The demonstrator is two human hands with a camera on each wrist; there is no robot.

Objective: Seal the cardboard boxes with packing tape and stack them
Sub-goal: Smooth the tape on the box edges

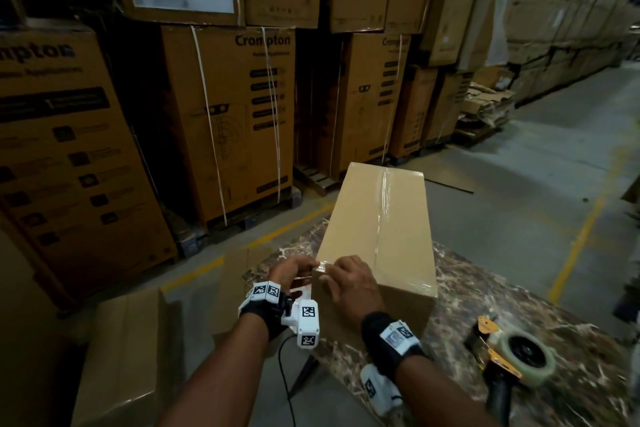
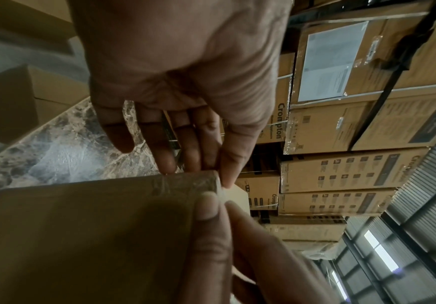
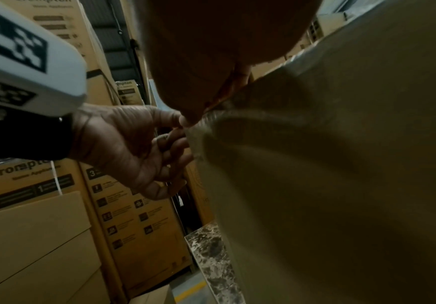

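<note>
Lying nearest on the marbled table [image 1: 460, 291] was the tape dispenser [image 1: 509, 357], at the right, apart from both hands and on its side. Just beyond it, the cardboard box [image 1: 381, 229] stood on the same table, long side pointing away, with a strip of clear tape [image 1: 381, 211] running along the seam of its top.

Both hands met at the near left top corner of the box. The right hand [image 1: 349, 284] lay over the near top edge, fingers spread and mostly straight, with its thumb [image 2: 209, 205] pressing on the corner. The left hand [image 1: 294, 270] was at the left side of that corner; its thumb [image 3: 170, 117] and fingers were bent toward the shiny tape end [image 1: 323, 266] wrapped over the corner, touching it. I could not tell surely if they pinched the tape or only pressed it.

To the left, lower than the table, stood another plain box [image 1: 117, 357]. Farther back, tall printed cartons [image 1: 228, 114] were stacked on pallets, and flattened cardboard [image 1: 485, 104] lay on the floor at the far right.
</note>
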